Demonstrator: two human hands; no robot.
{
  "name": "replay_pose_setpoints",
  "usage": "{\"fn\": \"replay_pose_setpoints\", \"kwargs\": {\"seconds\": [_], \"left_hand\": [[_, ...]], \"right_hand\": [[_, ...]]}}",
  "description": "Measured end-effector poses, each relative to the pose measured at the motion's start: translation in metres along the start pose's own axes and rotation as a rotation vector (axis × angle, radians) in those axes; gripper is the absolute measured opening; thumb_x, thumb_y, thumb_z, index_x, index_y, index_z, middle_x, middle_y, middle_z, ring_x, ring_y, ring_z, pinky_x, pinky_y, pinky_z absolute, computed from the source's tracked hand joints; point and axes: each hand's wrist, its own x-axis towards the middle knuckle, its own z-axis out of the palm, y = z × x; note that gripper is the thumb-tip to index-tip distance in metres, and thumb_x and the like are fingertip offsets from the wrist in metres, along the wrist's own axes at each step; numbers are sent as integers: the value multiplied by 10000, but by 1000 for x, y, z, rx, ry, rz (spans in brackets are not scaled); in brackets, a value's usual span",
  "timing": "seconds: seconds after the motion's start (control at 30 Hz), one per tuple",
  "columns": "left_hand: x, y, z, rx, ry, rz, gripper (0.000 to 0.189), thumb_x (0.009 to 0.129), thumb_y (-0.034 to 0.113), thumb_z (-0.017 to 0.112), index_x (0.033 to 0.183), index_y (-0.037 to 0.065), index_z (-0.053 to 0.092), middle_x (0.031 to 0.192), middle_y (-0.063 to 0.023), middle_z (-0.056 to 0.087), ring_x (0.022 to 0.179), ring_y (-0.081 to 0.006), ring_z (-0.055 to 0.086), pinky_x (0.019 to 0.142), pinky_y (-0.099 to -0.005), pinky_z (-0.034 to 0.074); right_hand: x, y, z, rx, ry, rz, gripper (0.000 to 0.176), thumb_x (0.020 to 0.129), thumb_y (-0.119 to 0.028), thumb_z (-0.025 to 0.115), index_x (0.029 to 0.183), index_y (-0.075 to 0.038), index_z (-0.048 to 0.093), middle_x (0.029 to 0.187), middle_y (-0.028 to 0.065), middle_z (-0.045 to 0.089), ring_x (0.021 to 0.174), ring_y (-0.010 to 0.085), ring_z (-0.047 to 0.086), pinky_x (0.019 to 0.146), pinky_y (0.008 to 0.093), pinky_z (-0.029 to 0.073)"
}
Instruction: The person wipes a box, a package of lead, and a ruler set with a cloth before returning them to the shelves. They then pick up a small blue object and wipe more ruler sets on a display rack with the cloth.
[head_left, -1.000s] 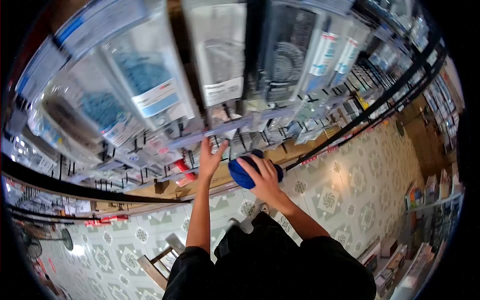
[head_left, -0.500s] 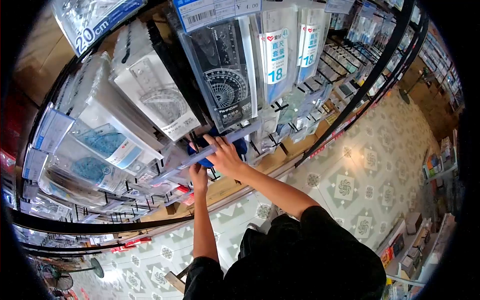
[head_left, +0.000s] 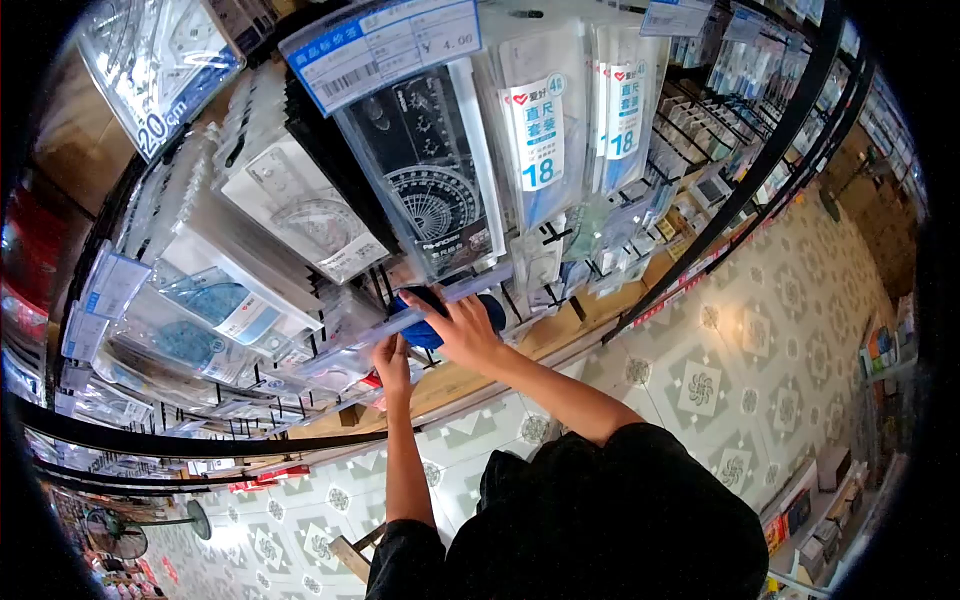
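1. Cloth first: a blue cloth (head_left: 488, 312) sits bunched under the right hand (head_left: 462, 328), low on the hanging display, pressed against a long clear ruler pack (head_left: 483, 282).
2. Right-hand fingers are spread and curled over the wad, gripping it with the palm on top.
3. The left hand (head_left: 391, 358) reaches up from below, its bent fingers touching the lower end of that clear pack; whether they pinch it, I cannot tell.
4. That cloth looks soft, light and floppy. It should handle best bunched in the palm, as it is now.
5. The ruler pack looks thin, stiff, glossy and likely slippery. It hangs loose, so it may swing; best held at its long edges, not its face.
6. Writing now: the price tag (head_left: 385, 45) up top reads "¥4.00" beside a barcode.
7. Below it hangs a black protractor pack (head_left: 430, 190); its small print is too fine to read.
8. The white-labelled pack (head_left: 535, 135) shows Chinese characters and a big "18".
9. At the upper left, a blue-edged pack (head_left: 165, 70) says "20cm".
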Motion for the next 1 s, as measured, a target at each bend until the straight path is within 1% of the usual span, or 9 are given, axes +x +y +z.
{"fn": "replay_pose_setpoints", "kwargs": {"seconds": [0.13,0.23,0.3,0.43,0.5,0.6,0.7,0.8,1.0], "left_hand": [[-24,-1,35,152,560,101,89,870,5,639,936,-2,580,837,-29,597,727,-94,528,652,-250,434],[-32,4,60,68,259,88,135,862,34,660,967,8,579,884,-51,628,807,-109,588,719,-243,476],[-26,27,88,88,-17,193,371,792,-14,633,1154,-27,557,1099,-104,604,1035,-176,563,928,-293,428],[8,32,124,157,-24,237,611,748,14,680,1295,-33,413,1227,-153,541,1094,-205,535,958,-309,414],[30,16,124,285,-96,165,530,790,18,641,1252,-33,386,983,-108,622,912,-201,575,947,-308,419],[38,18,120,308,-209,-83,312,854,55,596,1129,-48,492,902,-74,639,869,-202,586,997,-342,382],[25,23,133,265,-154,162,228,898,98,576,1081,-37,605,1016,-103,658,969,-191,589,996,-370,386],[13,39,138,253,-196,251,261,893,145,607,1107,-5,612,1069,-102,642,986,-189,581,897,-358,457],[2,45,125,156,-280,-5,414,822,46,673,1218,24,555,1142,-75,614,1042,-174,575,913,-331,461]], "right_hand": [[-9,0,-25,45,-82,66,863,615,-105,787,1402,-227,455,1181,176,534,1055,353,543,895,458,443],[-32,5,-36,30,-51,102,811,629,-123,783,1378,-207,482,1169,174,539,1016,352,557,867,456,456],[-38,9,-52,34,-38,114,733,696,-146,735,1380,-218,481,1158,181,536,973,353,555,825,467,453],[-40,34,-72,-36,92,185,792,609,-57,754,1349,-180,500,1176,175,526,980,370,549,824,462,454],[-34,41,-87,-31,130,173,833,570,-51,775,1346,-175,500,1193,179,517,991,375,544,824,462,454],[-37,50,-89,-55,96,140,851,533,-59,801,1325,-168,512,1215,192,506,1006,380,535,837,480,440],[-25,50,-91,-80,105,65,519,670,-114,705,1177,-149,599,1160,164,551,943,342,575,797,439,472],[-16,51,-74,-115,147,-47,473,672,-97,662,1137,-161,605,1193,181,544,908,343,569,788,441,462],[-23,61,-56,-44,178,-75,637,706,-70,663,1304,-239,520,1197,194,522,942,333,559,824,465,450]]}}
